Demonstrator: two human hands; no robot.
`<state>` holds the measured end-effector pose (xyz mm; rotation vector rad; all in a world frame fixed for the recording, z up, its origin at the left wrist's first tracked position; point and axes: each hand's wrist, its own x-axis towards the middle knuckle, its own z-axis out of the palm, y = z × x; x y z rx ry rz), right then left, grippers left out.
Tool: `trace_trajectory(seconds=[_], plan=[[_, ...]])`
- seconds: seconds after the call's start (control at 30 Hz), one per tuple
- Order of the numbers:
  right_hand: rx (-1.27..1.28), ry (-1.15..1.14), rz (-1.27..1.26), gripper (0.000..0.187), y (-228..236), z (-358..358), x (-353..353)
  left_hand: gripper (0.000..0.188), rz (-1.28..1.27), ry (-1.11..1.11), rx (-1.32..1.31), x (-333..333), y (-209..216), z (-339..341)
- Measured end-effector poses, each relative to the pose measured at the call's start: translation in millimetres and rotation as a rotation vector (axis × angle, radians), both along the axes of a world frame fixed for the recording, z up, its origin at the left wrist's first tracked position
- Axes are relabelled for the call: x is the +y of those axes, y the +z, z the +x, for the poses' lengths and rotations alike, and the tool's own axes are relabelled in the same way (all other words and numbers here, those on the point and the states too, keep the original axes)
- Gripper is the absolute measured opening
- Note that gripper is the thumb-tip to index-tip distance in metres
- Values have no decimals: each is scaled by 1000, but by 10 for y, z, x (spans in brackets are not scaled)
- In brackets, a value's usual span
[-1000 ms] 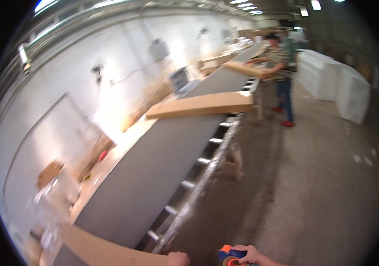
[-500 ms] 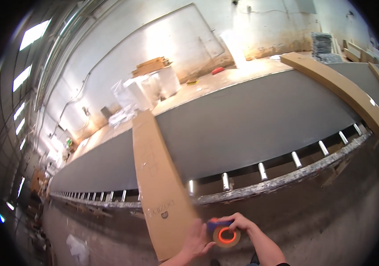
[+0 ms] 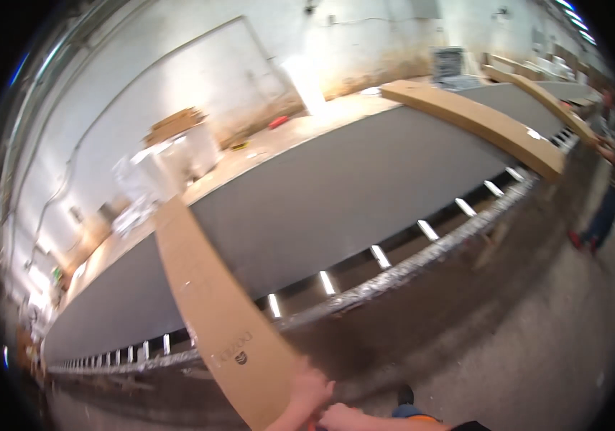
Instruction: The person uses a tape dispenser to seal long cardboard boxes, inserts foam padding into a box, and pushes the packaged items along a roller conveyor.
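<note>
Long carton (image 3: 225,309), prob stiff + light
L hand (image 3: 310,388) by near end, R hand (image 3: 341,416) beside it; blurry, can't tell grips. Imo grab side edges.

A long grey conveyor belt (image 3: 336,187) is stretching from eight o'clock to two. A brown carton (image 3: 225,309) is lying across it toward seven o'clock, its near end jutting past the metal rail (image 3: 394,271). At two o'clock a second carton (image 3: 473,123) is spanning the belt, and a third carton (image 3: 541,102) is crossing farther out. Along the far edge, a tan ledge (image 3: 304,136) is carrying a red object (image 3: 279,122) near twelve, a yellow one (image 3: 240,146) between ten and eleven, and a white bundle (image 3: 167,161) at ten.
</note>
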<state>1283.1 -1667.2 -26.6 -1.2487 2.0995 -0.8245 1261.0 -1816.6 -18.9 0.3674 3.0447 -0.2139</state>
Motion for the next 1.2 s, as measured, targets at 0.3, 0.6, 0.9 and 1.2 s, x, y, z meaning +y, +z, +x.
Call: trace_trajectory(seconds=[0.3,0.6,0.9,1.2], plan=[[-12,-286,372,70,-344,-130,1302,83,1231,940,634,-1888,-296,1492],[-106,-949,503,69,-387,50,2449,78,1410,877,-27,-1683,-862,2175],[-101,-980,461,72,-584,-565,3356,44,2498,1082,-234,449,287,-66],[-468,-1589,-213,81,-476,-413,3759,105,1691,-480,-697,2967,1819,-2597]])
